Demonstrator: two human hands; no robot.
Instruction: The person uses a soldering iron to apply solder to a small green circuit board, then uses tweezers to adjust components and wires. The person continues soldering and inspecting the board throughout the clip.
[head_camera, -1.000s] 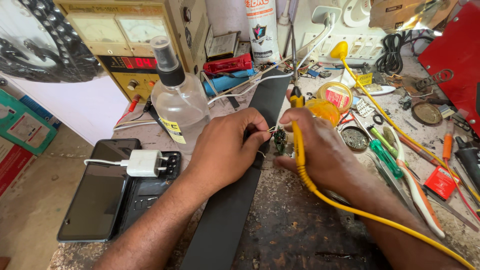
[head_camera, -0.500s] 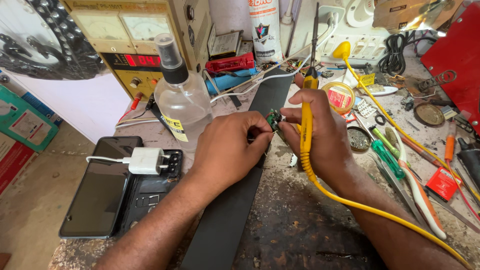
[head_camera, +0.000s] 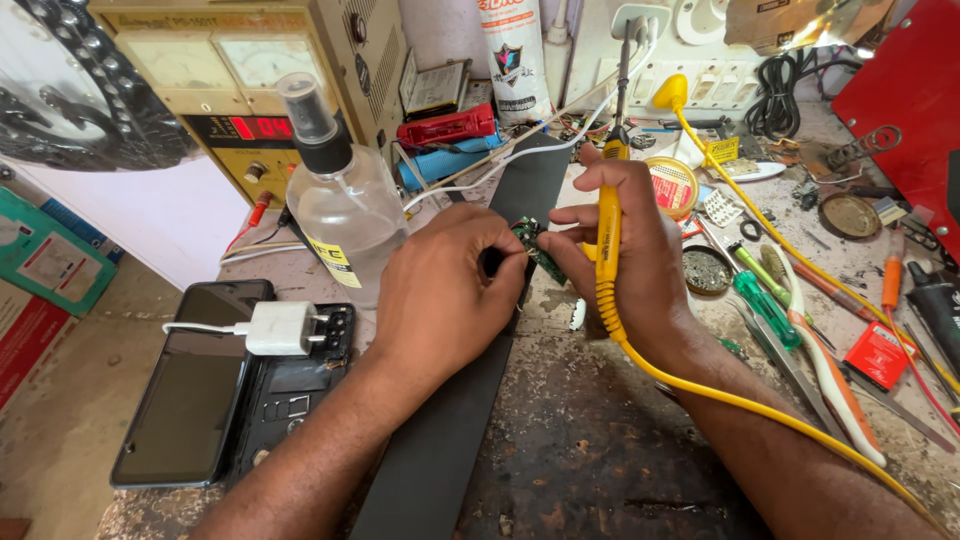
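Circuit board (head_camera: 533, 247), small and green, sits pinched between our two hands above a long black mat (head_camera: 470, 400) on the cluttered bench (head_camera: 600, 470). Our left hand (head_camera: 450, 290) closes its fingertips on the board's near-left end. Our right hand (head_camera: 625, 255) steadies the far-right end with thumb and forefinger while its other fingers wrap a yellow soldering iron (head_camera: 608, 225), held upright with its tip pointing away from the board. The board's long axis runs diagonally between both hands, equally near each. A clear spray bottle (head_camera: 340, 205) stands just left.

Small green circuit board (head_camera: 533, 246) (tilted) pinched above the black strip (head_camera: 470, 400).
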